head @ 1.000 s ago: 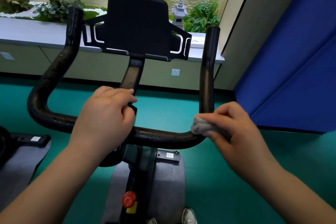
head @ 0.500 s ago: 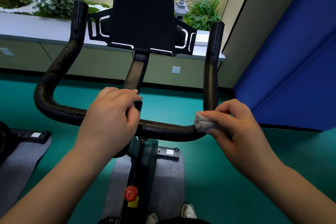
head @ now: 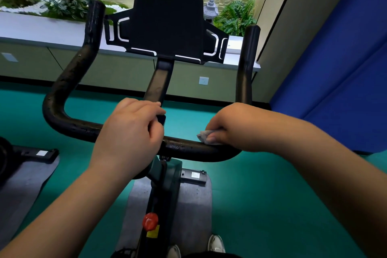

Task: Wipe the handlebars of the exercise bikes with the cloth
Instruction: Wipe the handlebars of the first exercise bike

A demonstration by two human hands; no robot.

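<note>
Gripping the handlebar near its middle, the left hand has its fingers curled over the bar just left of the stem, knuckles up. Right hand sits on the bar's right section, fingers curled down and pinching a small grey cloth against the top of the bar; only the cloth's left end shows, the rest is under the fingers. Cloth touches the bar between the stem and the right bend. Both forearms reach in from the near edge.

Handlebar is black, U-shaped: a low cross section with two uprights rising far left and far right. Surface looks speckled, scuffed or wet, can't tell which. Black tablet holder on the stem, between the uprights, seen from the back.

Below the bar: bike frame, dark green, with a red knob and a yellow label just under it. Grey mat under the bike on the teal floor. White shoes at the near edge. Second bike's base on another grey mat, left. Blue padding on the right wall. Far side: low ledge with plants and a small stone lantern, wall socket beneath.
</note>
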